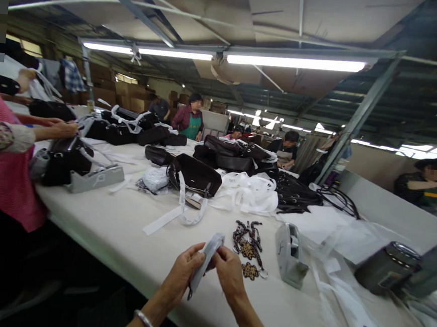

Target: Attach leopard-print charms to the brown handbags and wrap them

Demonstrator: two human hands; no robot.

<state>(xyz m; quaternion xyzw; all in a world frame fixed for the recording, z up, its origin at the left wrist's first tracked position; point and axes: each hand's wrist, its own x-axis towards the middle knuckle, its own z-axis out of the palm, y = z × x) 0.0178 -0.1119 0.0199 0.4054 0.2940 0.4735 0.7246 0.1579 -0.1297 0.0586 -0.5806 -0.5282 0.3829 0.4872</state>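
My left hand [184,267] and my right hand [229,274] meet above the front of the table. Between them is a narrow piece in pale grey wrapping [212,246], with a dark tip at its lower end. The left fingers and thumb close around its side, and the right fingertips pinch its other edge. To the right lie several beaded key chains [248,236] with leopard-print charms [250,271]. A grey tape dispenser [290,255] stands beyond them. Farther back, a dark brown handbag [197,174] lies with its handle [191,219] wrapped in white.
The pale table [122,226] holds piled dark bags [234,152], white strips [250,191], black straps [292,192] and a second tape dispenser [96,178]. A dark canister [388,267] stands right. At left, a person in pink [10,167] handles a bag; others work behind.
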